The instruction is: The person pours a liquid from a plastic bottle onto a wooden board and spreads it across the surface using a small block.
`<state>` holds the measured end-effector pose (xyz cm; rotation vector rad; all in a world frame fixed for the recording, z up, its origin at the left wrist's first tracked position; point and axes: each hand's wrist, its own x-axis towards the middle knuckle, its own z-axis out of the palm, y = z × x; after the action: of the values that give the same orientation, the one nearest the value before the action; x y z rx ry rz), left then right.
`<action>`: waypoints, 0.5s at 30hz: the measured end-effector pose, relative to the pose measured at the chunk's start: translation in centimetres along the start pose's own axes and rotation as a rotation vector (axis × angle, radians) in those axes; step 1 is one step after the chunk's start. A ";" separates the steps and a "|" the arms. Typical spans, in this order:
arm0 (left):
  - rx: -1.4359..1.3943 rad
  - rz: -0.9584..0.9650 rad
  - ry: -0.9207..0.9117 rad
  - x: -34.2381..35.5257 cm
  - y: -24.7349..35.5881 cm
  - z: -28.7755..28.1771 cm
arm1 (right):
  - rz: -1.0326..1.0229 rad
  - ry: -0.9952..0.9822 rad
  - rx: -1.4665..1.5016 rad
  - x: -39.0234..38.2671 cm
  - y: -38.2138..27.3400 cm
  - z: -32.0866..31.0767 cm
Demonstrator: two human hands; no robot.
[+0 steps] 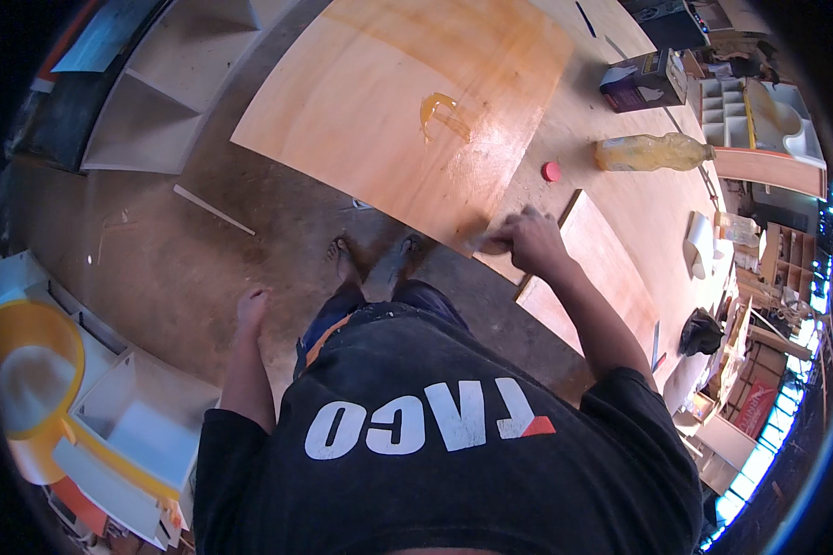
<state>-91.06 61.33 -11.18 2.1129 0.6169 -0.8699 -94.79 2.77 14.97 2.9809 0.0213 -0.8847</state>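
My right hand is closed at the near right corner of a large pale plywood panel, on something blurred that I cannot make out. A glossy amber puddle lies on the panel, with a wet sheen around it. Beside the panel stand a small red cap and a plastic bottle of yellowish liquid. A smaller board lies right of my hand. My left hand hangs low over the floor, fingers curled, with nothing seen in it.
White open cabinets stand at upper left, and yellow-and-white furniture at lower left. A white strip lies on the floor. A dark box, white roll and black bag sit rightward. Shelving and timber line the far right.
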 end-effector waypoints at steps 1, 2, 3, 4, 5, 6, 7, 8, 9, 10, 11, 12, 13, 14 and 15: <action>0.025 0.017 -0.003 0.6 -0.7 -0.3 | 0.013 -0.030 0.030 -0.6 0.2 -0.6; 0.011 0.002 -0.007 1.0 -0.4 -0.4 | 0.033 -0.058 0.066 -1.1 0.3 -1.2; -0.004 -0.014 -0.011 1.3 -0.1 -0.6 | 0.052 -0.085 0.102 -1.5 0.2 -1.5; -0.019 -0.030 -0.013 1.6 0.1 -0.8 | 0.046 0.086 0.145 -1.0 -0.3 -1.5; 0.002 -0.031 -0.048 1.8 0.1 -1.4 | 0.044 0.256 0.193 -0.1 -1.3 -1.5; 0.023 -0.028 -0.082 2.1 0.4 -2.0 | 0.044 0.430 0.235 0.9 -2.5 -1.6; 0.042 -0.026 -0.117 2.5 0.7 -2.6 | 0.026 0.477 0.237 1.7 -3.9 -1.6; 0.132 0.003 -0.072 2.7 1.4 -3.0 | 0.046 0.441 0.220 1.7 -4.6 -1.3; 0.222 0.032 -0.027 2.8 2.1 -3.1 | 0.067 0.404 0.204 1.5 -5.3 -0.8; 0.311 0.062 0.019 3.0 2.8 -3.4 | 0.087 0.366 0.188 1.5 -5.7 -0.1; 0.224 0.078 0.006 3.4 2.9 -3.7 | 0.103 0.271 0.327 1.7 -4.4 0.3; 0.144 0.094 -0.013 4.0 2.7 -4.1 | 0.104 0.260 0.318 2.1 -3.7 -0.3; 0.066 0.111 -0.034 4.5 2.5 -4.6 | 0.149 0.329 0.312 3.2 -3.5 -0.8; 0.096 0.117 -0.063 4.8 2.6 -4.7 | 0.207 0.397 0.301 4.1 -3.5 -1.3; 0.123 0.130 -0.091 4.9 3.0 -4.8 | 0.218 0.478 0.307 4.9 -3.7 -0.8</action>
<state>-84.04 63.99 -11.18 2.1820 0.3830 -0.9459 -90.33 6.53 12.85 3.3085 -0.4549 -0.1517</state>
